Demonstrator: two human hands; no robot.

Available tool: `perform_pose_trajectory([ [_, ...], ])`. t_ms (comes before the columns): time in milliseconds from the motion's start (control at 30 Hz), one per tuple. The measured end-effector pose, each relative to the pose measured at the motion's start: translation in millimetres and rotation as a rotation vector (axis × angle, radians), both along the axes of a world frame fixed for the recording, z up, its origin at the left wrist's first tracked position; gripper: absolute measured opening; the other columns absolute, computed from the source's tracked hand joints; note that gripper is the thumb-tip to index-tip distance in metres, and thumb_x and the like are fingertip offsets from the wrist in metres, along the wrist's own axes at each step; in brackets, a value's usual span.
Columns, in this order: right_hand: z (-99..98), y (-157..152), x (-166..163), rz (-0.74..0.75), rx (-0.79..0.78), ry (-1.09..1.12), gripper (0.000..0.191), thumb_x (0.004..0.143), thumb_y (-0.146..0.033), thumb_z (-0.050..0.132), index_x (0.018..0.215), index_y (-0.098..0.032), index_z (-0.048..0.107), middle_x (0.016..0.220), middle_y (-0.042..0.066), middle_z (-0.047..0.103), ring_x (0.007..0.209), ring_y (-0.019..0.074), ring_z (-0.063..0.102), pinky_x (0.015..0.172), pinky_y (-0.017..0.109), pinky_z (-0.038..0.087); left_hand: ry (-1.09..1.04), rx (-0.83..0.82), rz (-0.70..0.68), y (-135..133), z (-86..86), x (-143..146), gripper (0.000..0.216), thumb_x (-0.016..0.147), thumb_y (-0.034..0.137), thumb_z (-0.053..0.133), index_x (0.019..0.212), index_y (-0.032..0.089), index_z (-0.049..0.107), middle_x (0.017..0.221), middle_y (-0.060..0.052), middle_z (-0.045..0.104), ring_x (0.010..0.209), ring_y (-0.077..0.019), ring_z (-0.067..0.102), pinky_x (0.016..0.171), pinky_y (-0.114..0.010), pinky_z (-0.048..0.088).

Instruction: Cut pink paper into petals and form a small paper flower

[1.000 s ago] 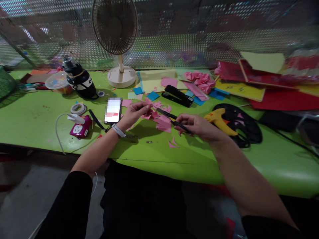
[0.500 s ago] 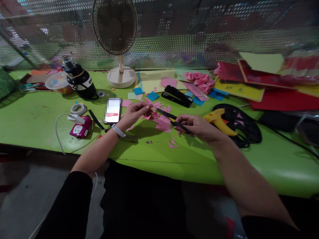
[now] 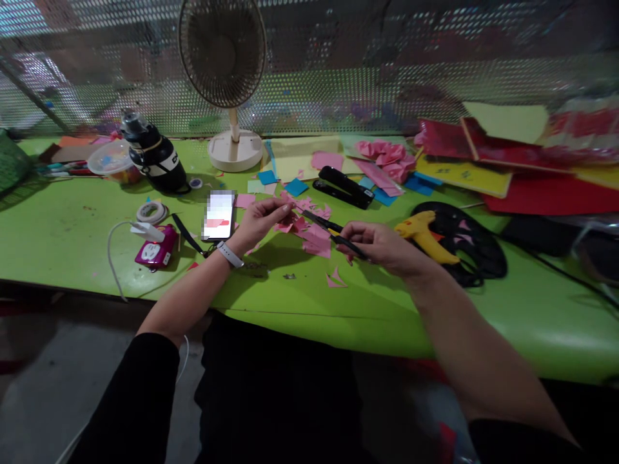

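My right hand (image 3: 363, 241) is closed round the black handles of a pair of scissors (image 3: 333, 231), whose blades point left toward my other hand. My left hand (image 3: 269, 218) is pinched on a small piece of pink paper (image 3: 296, 206) that shows just past the fingertips, by the scissors' tips. Beneath the hands lies a heap of pink paper scraps (image 3: 316, 240). Two thin pink offcuts (image 3: 336, 278) rest nearer the table's front edge. A black stapler (image 3: 343, 187) stands behind the scissors.
A phone (image 3: 218, 216) lies left of my left hand, near a purple power adapter (image 3: 157, 248) and a tape roll (image 3: 151, 211). Behind stand a black bottle (image 3: 155, 154) and a fan (image 3: 235, 151). On the right are a yellow glue gun (image 3: 428, 238) and coloured sheets (image 3: 532, 193).
Both hands stay almost in place. The left fingertips have shifted very slightly left, with the pink paper still by the scissors' tips.
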State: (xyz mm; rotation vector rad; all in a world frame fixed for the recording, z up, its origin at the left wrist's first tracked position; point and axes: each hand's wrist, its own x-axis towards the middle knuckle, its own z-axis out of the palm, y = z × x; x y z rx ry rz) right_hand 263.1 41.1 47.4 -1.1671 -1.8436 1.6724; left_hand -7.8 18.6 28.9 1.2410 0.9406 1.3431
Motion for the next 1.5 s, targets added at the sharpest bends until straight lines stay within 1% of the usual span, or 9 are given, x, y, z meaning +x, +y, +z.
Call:
perform_pose_trajectory([
  [133, -3.4, 1, 0, -0.009, -0.002, 0.027, 0.055, 0.058, -0.064, 0.090, 0.077, -0.020, 0.062, 0.062, -0.001, 0.062, 0.053, 0.0111, 0.055, 0.049, 0.025, 0.038, -0.032, -0.024, -0.010, 0, -0.8, 1, 0.034, 0.080, 0.047, 0.084, 0.089, 0.015, 0.076, 0.079, -0.004, 0.074, 0.071, -0.0112, 0.070, 0.074, -0.028, 0.056],
  [233, -5.9, 2, 1, -0.008, -0.018, 0.022, 0.054, 0.058, -0.062, 0.091, 0.078, -0.020, 0.062, 0.062, -0.001, 0.063, 0.055, 0.0119, 0.057, 0.052, 0.025, 0.041, -0.072, -0.056, -0.031, -2, 3.3, 2, 0.040, 0.080, 0.053, 0.082, 0.090, 0.016, 0.075, 0.082, -0.005, 0.075, 0.073, -0.0118, 0.071, 0.072, -0.027, 0.057],
  [333, -8.6, 4, 1, -0.012, -0.029, 0.021, 0.054, 0.058, -0.062, 0.091, 0.078, -0.021, 0.063, 0.064, -0.001, 0.064, 0.058, 0.0140, 0.060, 0.053, 0.027, 0.045, -0.080, -0.091, 0.019, -3, 6.9, 2, 0.043, 0.081, 0.058, 0.079, 0.089, 0.016, 0.075, 0.085, -0.006, 0.076, 0.074, -0.0118, 0.072, 0.071, -0.025, 0.058],
  [433, -9.3, 3, 0, -0.019, -0.034, 0.026, 0.054, 0.057, -0.060, 0.092, 0.079, -0.021, 0.063, 0.066, 0.000, 0.066, 0.060, 0.0144, 0.062, 0.056, 0.028, 0.048, -0.083, -0.098, 0.062, -2, 5.1, 2, 0.041, 0.080, 0.055, 0.081, 0.091, 0.016, 0.075, 0.085, -0.006, 0.077, 0.076, -0.0126, 0.074, 0.074, -0.026, 0.059],
  [667, -5.4, 0, -4, -0.051, -0.063, 0.030, 0.058, 0.051, -0.062, 0.093, 0.076, -0.020, 0.061, 0.062, -0.002, 0.064, 0.058, 0.0133, 0.061, 0.055, 0.027, 0.048, -0.126, -0.108, 0.055, -1, -0.7, 2, 0.037, 0.081, 0.050, 0.082, 0.087, 0.015, 0.071, 0.081, -0.005, 0.076, 0.077, -0.0133, 0.076, 0.075, -0.026, 0.059],
  [900, -15.2, 3, -2, -0.057, -0.050, 0.048, 0.054, 0.055, -0.059, 0.094, 0.077, -0.020, 0.064, 0.063, -0.001, 0.065, 0.058, 0.0126, 0.061, 0.055, 0.025, 0.048, -0.133, -0.166, 0.082, -4, 6.2, 6, 0.032, 0.088, 0.044, 0.078, 0.088, 0.014, 0.069, 0.080, -0.005, 0.077, 0.077, -0.0131, 0.077, 0.073, -0.023, 0.059],
  [1033, -15.9, 3, -2, -0.059, -0.047, 0.054, 0.055, 0.053, -0.061, 0.094, 0.076, -0.020, 0.064, 0.064, -0.001, 0.066, 0.058, 0.0129, 0.062, 0.056, 0.026, 0.050, -0.162, -0.140, 0.059, -4, 4.9, 4, 0.030, 0.087, 0.042, 0.078, 0.087, 0.014, 0.070, 0.079, -0.005, 0.077, 0.075, -0.0136, 0.076, 0.073, -0.024, 0.060],
  [1367, -25.3, 6, 3, -0.030, -0.003, 0.034, 0.048, 0.062, -0.056, 0.092, 0.081, -0.020, 0.067, 0.073, 0.002, 0.070, 0.065, 0.0147, 0.066, 0.063, 0.029, 0.053, -0.152, -0.176, 0.037, -4, 5.1, 5, 0.028, 0.087, 0.039, 0.080, 0.094, 0.013, 0.072, 0.080, -0.005, 0.077, 0.076, -0.0147, 0.077, 0.076, -0.028, 0.062],
  [1500, -24.1, 5, 1, -0.037, -0.003, 0.043, 0.050, 0.059, -0.058, 0.093, 0.080, -0.020, 0.067, 0.072, 0.001, 0.070, 0.064, 0.0147, 0.066, 0.062, 0.028, 0.052, -0.138, -0.179, 0.034, -4, 5.1, 5, 0.030, 0.087, 0.041, 0.079, 0.094, 0.013, 0.072, 0.082, -0.006, 0.077, 0.078, -0.0154, 0.077, 0.075, -0.027, 0.062],
])
